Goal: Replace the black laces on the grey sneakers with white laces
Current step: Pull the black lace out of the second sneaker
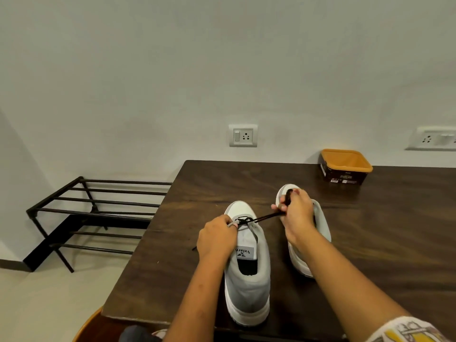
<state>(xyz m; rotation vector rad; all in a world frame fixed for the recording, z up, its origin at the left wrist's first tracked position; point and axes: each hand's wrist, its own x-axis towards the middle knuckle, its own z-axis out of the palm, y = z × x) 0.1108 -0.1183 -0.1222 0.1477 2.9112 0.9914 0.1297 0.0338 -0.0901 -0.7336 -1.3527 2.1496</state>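
**Black lace coming out of the nearer sneaker**

Head view: the grey sneaker (249,280) stands heel toward the person on the dark wooden surface (382,230). The left hand (217,239) steadies it at the lowest eyelets, its fingers (231,224) curled against the upper there. The right hand (297,214) is clamped around a gathered bunch of the black lace (265,217), which runs taut from those eyelets across to it. The second sneaker (323,218) lies under that hand and forearm.

To do this well, I judge the left hand should press the shoe down while the right pulls along the line of the eyelet, not upward, so the tip slides through without snagging.

A lace end (195,248) shows on the surface beside the left wrist. Whether the second sneaker has a lace cannot be told, as the arm covers it. No white laces are in sight. The inside of the orange tub (345,166) at the far edge shows only in part.
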